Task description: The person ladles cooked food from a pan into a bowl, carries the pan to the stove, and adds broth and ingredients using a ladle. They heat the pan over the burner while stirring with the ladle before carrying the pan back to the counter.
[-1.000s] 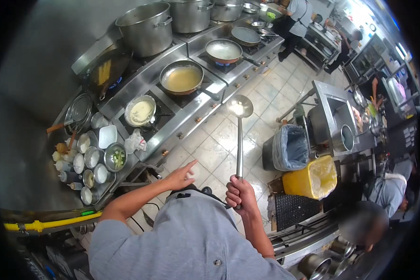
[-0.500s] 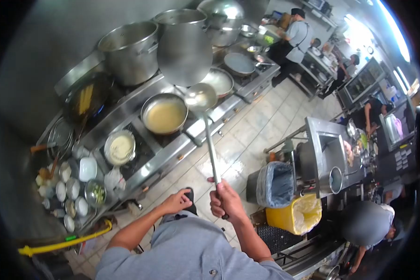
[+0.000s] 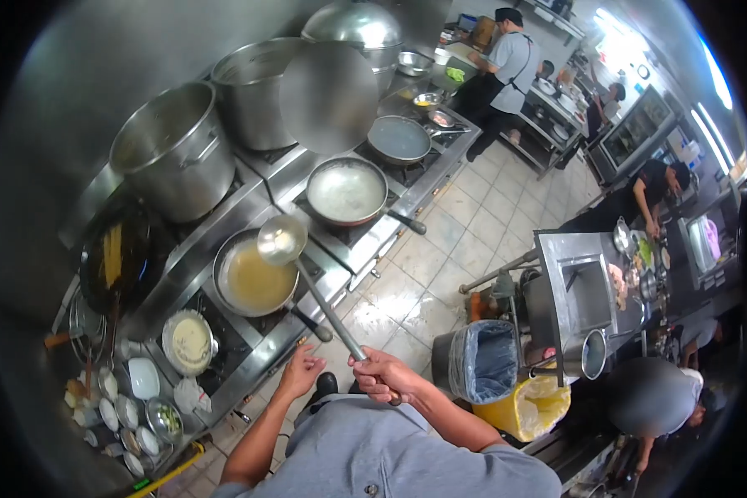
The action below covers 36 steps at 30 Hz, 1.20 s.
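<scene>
A tiled kitchen floor (image 3: 465, 212) runs beside a steel gas range (image 3: 178, 270). The right hand (image 3: 386, 375) wraps its fingers round a ladle (image 3: 328, 302), whose bowl overlaps the frying pan (image 3: 221, 278) in view; the left hand (image 3: 300, 372), fingers loosely spread, is near the pan's handle.

A long metal ladle (image 3: 282, 241) slants far and left, its bowl visually overlapping a frying pan (image 3: 260, 282) of tan liquid.

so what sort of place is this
Most likely a commercial kitchen, perhaps a restaurant's: there are big metal stockpots, several frying pans lined up along the stove, and a long-handled ladle in the person's right hand.
</scene>
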Motion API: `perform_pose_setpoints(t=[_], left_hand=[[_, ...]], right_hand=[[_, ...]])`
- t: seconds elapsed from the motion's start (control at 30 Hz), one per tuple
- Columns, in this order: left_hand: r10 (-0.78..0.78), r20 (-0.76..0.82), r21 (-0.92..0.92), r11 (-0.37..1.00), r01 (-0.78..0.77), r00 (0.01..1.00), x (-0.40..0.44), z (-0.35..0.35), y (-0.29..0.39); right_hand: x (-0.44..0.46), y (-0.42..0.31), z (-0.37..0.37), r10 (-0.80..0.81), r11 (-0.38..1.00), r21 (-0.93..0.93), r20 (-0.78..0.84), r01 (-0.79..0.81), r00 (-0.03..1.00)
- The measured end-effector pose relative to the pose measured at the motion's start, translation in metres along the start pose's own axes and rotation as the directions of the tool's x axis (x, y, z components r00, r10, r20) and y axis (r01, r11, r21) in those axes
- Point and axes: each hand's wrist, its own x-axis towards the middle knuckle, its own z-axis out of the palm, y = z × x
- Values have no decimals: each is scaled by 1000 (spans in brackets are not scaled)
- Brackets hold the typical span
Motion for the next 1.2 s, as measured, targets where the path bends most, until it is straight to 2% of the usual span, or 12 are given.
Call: perform_pose_setpoints(t=[0.1,0.17,0.2,0.27,0.3,0.37,0.4,0.47,0.6,0.87,1.07,1.2], left_hand=[[38,-139,-27,999,-42,990,25,5,-3],[-228,-244,-101,973,209,942,41,14,-20],[-216,-239,-89,976,201,947,46,20,-17],[-431,-178,-434,841,323,884,56,30,-5],[-419,-181,-420,851,316,890,61,40,0],[-518,-205,-644,711,284,831,70,60,5],[-514,-205,-632,719,288,833,75,65,4],[-571,-211,-775,593,220,793,84,80,0],[-615,-296,-845,525,100,731,103,93,-9],[-720,-414,-834,545,86,557,108,101,12],[-641,-406,-775,620,127,651,89,87,16],[-527,-389,-687,713,144,756,74,75,-5]], right_hand=[[17,-50,-16,118,983,-138,4,-117,993],[25,-87,-24,152,966,-217,26,-143,988],[27,-106,-29,184,941,-295,38,-165,982],[34,-138,-45,193,939,-305,79,-161,978],[38,-154,-52,237,910,-375,122,-177,964],[51,-176,-73,299,862,-476,204,-172,932],[55,-187,-78,288,869,-466,210,-163,934],[61,-206,-87,362,826,-527,224,-199,905],[68,-226,-95,428,832,-492,273,-257,861],[86,-241,-100,483,767,-578,231,-280,845],[88,-221,-79,450,732,-628,156,-264,879],[78,-183,-65,248,766,-628,93,-136,964]])
